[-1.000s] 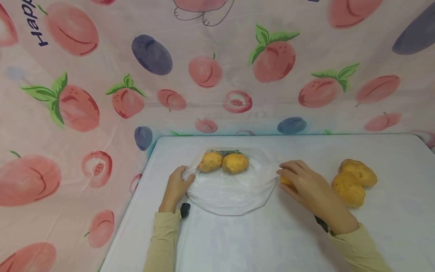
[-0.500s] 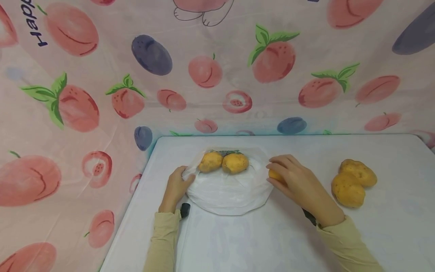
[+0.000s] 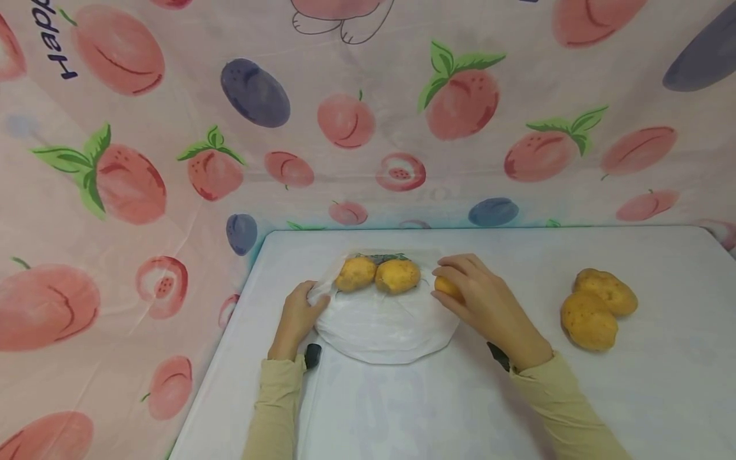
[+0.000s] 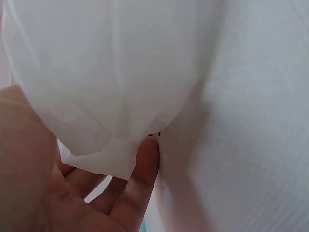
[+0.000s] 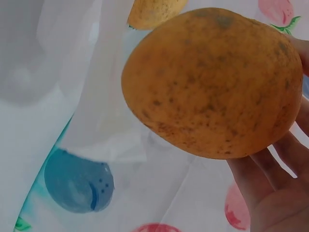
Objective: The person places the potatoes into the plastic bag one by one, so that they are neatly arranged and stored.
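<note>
Held potato (image 5: 212, 84) at right side of white bag (image 3: 388, 332).
I see right hand (image 3: 487, 305) gripping it, left hand (image 3: 298, 319) pinching bag's left edge; two more potatoes (image 3: 590, 319) right on tabletop (image 3: 425, 409).

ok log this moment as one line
left grip: holds bag; right grip: holds potato at bag; bagged potatoes: two; loose potatoes: two, on table

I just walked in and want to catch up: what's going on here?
A person's left hand holds the left edge of a white plastic bag on a table. Their right hand grips a potato at the bag's right side. Two potatoes lie side by side in the bag, and another pair rests on the table to the right, touching each other.
</note>
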A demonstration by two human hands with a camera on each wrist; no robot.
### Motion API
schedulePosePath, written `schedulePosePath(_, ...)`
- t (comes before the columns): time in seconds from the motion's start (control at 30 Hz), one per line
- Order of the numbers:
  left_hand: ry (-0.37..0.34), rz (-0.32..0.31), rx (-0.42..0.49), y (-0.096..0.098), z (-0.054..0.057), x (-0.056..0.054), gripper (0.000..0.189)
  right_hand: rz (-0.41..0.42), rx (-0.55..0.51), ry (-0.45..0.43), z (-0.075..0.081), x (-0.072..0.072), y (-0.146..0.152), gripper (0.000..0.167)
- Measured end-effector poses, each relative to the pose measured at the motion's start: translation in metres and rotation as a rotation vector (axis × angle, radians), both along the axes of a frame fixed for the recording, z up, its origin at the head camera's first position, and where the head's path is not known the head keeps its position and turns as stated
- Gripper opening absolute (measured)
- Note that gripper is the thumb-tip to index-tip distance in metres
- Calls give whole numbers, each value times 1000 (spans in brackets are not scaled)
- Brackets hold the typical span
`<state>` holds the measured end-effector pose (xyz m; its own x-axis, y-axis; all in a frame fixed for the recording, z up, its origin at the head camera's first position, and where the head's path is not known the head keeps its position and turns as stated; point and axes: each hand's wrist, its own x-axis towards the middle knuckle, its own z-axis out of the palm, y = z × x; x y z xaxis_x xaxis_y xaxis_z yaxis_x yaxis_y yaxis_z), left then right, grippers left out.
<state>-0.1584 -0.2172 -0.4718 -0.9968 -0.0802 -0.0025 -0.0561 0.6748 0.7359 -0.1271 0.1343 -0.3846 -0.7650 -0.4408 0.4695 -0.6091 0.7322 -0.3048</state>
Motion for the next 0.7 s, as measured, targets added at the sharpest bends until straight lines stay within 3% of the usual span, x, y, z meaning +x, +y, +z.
schedulePosePath(0.23,0,-7,-11,1,-1,-1,45,-3,-40,-24,-4,-6,-8,34)
schedulePosePath(0.7,-1,0,-2,0,0,-1,44,33,-165,20,-18,-20,-23,29)
